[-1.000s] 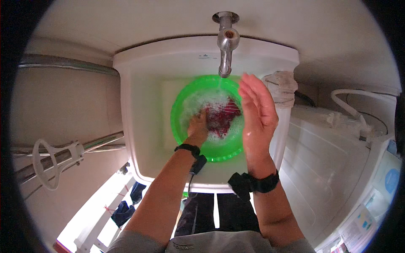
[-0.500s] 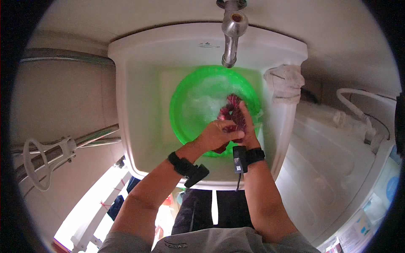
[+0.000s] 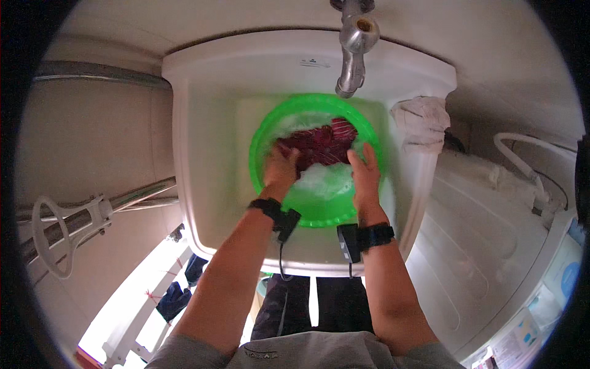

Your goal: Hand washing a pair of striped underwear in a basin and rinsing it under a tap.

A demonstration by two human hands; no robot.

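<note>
A wet, dark red cloth with pale stripes [image 3: 322, 146] lies spread across the soapy water in a round green basin [image 3: 335, 219]. My left hand [image 3: 281, 168] grips the cloth's left end, thumb over the fabric and the other fingertips partly hidden. Beside the cloth's right end, my right hand [image 3: 365, 175] has its fingers apart, with nothing held in them. Foam floats around the fabric.
The basin stands inside a deep white sink [image 3: 212, 160]. A metal tap [image 3: 353, 58] hangs over the back rim. A pale rag [image 3: 421, 123] drapes over the right rim. At far left are metal pipes [image 3: 144, 195] and a white plastic ring holder [image 3: 52, 237].
The bunched cloth has gone from between my hands down into the water and is spread out. My hands have moved apart, the left one leftward, and the right hand has let go.
</note>
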